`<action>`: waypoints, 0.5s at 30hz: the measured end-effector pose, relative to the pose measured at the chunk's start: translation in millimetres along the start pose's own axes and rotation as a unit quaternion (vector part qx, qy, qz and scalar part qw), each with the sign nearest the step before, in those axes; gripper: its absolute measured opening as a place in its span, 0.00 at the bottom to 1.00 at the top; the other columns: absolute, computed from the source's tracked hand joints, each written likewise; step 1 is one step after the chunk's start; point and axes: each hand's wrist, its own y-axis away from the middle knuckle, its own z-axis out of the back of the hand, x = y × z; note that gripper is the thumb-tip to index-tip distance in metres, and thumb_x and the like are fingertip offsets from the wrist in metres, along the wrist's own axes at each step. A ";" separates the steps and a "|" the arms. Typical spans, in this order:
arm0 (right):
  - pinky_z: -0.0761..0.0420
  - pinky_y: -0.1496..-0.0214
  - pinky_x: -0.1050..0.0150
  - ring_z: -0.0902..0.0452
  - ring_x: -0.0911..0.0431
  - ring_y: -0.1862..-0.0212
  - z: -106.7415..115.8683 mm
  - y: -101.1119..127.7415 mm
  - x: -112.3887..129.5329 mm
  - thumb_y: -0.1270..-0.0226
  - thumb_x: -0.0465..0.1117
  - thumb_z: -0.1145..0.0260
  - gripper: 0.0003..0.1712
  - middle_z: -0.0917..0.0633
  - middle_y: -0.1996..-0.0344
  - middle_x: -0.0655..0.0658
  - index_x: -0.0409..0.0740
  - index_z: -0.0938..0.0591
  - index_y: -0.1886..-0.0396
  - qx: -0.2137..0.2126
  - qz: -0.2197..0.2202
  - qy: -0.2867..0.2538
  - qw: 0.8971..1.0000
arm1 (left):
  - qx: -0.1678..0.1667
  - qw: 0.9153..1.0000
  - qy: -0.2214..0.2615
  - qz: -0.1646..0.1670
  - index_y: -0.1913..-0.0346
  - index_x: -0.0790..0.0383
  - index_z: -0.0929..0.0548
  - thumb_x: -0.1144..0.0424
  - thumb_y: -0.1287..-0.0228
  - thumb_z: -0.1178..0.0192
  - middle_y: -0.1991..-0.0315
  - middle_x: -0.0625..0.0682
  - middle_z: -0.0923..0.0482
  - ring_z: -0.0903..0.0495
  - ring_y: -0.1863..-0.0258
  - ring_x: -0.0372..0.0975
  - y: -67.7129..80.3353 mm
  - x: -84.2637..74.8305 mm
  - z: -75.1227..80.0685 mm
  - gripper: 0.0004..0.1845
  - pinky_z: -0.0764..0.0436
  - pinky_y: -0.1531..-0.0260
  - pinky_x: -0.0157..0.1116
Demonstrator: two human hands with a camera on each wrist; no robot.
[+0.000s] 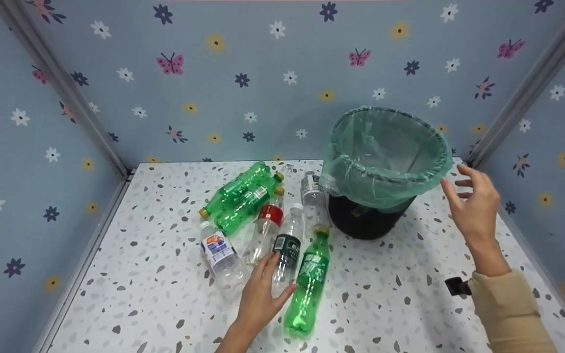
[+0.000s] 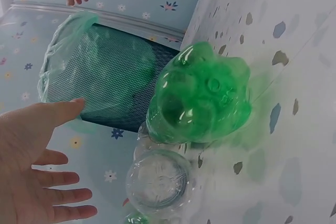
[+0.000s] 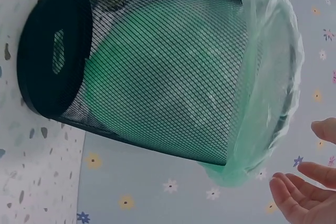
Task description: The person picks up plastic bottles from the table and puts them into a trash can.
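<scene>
My left hand (image 1: 259,296) hovers over the near ends of the bottles, thumb apart from the fingers. It is nearest a clear bottle with a dark green label (image 1: 287,247) and a green soda bottle (image 1: 312,277); contact is hard to tell in the head view. In the left wrist view, that hand (image 2: 31,156) is spread, apart from the green bottle's base. My right hand (image 1: 476,208) is in the air right of the wastebasket (image 1: 363,223), its fingers loosely bent and holding nothing. A green bag (image 1: 385,192) lines this black mesh basket and folds over its rim.
Left of the hand lie a clear bottle with a red label (image 1: 270,214), a clear bottle with a white-and-blue label (image 1: 221,252) and two green bottles (image 1: 245,206). Another clear bottle (image 1: 313,196) lies against the basket. Flowered panels (image 1: 243,117) enclose the speckled tabletop (image 1: 165,304).
</scene>
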 end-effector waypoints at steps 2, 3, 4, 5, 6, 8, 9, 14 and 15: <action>0.34 0.66 0.82 0.25 0.48 0.61 -1.3 -9.5 -0.2 0.41 0.43 0.39 0.23 0.24 0.56 0.36 0.33 0.26 0.49 -0.001 -0.010 0.003 1.000 | 0.007 1.000 0.008 0.000 0.40 0.66 0.34 0.49 0.53 0.34 0.44 0.60 0.36 0.31 0.48 0.51 2.9 -2.0 -3.4 0.39 0.27 0.56 0.46; 0.34 0.66 0.81 0.25 0.49 0.62 -2.2 -14.2 -0.6 0.40 0.44 0.39 0.24 0.24 0.57 0.36 0.33 0.26 0.49 -0.001 -0.015 0.006 1.000 | 0.011 1.000 0.008 -0.001 0.41 0.66 0.34 0.49 0.53 0.34 0.44 0.60 0.35 0.31 0.48 0.51 4.2 -2.8 -5.1 0.39 0.26 0.57 0.45; 0.33 0.67 0.80 0.25 0.50 0.63 -3.1 -19.0 -1.1 0.40 0.44 0.39 0.24 0.24 0.57 0.36 0.33 0.26 0.49 0.000 -0.020 0.012 1.000 | 0.016 1.000 0.008 -0.001 0.41 0.66 0.34 0.49 0.53 0.35 0.44 0.60 0.35 0.31 0.49 0.51 5.6 -3.4 -6.7 0.39 0.26 0.57 0.45; 0.33 0.67 0.78 0.26 0.50 0.64 -3.8 -23.4 -1.5 0.40 0.44 0.40 0.24 0.24 0.58 0.35 0.33 0.26 0.49 0.001 -0.025 0.016 1.000 | 0.023 1.000 0.009 0.000 0.41 0.66 0.33 0.49 0.53 0.35 0.44 0.59 0.35 0.31 0.49 0.50 6.7 -3.9 -8.4 0.38 0.26 0.58 0.45; 0.33 0.67 0.76 0.26 0.50 0.64 -4.6 -27.7 -2.1 0.40 0.45 0.40 0.24 0.24 0.59 0.35 0.33 0.26 0.49 0.004 -0.031 0.019 0.999 | 0.028 1.000 0.010 0.000 0.41 0.66 0.33 0.49 0.53 0.35 0.45 0.59 0.35 0.31 0.49 0.50 7.8 -4.4 -9.7 0.38 0.25 0.58 0.44; 0.31 0.65 0.69 0.26 0.48 0.63 -6.2 -35.6 -3.2 0.39 0.45 0.41 0.24 0.23 0.59 0.33 0.32 0.26 0.48 0.012 -0.043 0.027 0.999 | 0.046 0.999 0.011 0.006 0.41 0.66 0.33 0.48 0.52 0.35 0.45 0.59 0.35 0.31 0.49 0.50 9.7 -5.6 -11.4 0.38 0.25 0.58 0.44; 0.30 0.64 0.65 0.26 0.46 0.62 -6.8 -39.2 -3.7 0.39 0.45 0.41 0.24 0.23 0.59 0.33 0.32 0.26 0.48 0.019 -0.052 0.031 0.998 | 0.056 0.998 0.011 0.010 0.41 0.66 0.33 0.48 0.52 0.36 0.45 0.58 0.35 0.31 0.49 0.50 10.6 -6.1 -12.2 0.38 0.26 0.58 0.45; 0.28 0.66 0.66 0.26 0.44 0.58 -10.3 -53.7 -5.1 0.37 0.49 0.45 0.28 0.24 0.55 0.34 0.34 0.29 0.44 0.072 -0.110 0.042 0.990 | 0.081 0.996 0.021 0.012 0.41 0.66 0.33 0.49 0.52 0.35 0.46 0.57 0.35 0.31 0.49 0.49 16.2 -7.3 -16.6 0.37 0.27 0.57 0.45; 0.27 0.68 0.69 0.26 0.45 0.58 -11.2 -56.3 -5.6 0.37 0.50 0.46 0.28 0.24 0.55 0.34 0.35 0.30 0.43 0.083 -0.122 0.038 0.988 | 0.081 0.996 0.023 0.011 0.42 0.66 0.33 0.49 0.52 0.35 0.46 0.56 0.34 0.31 0.49 0.49 17.7 -7.4 -17.7 0.37 0.27 0.57 0.45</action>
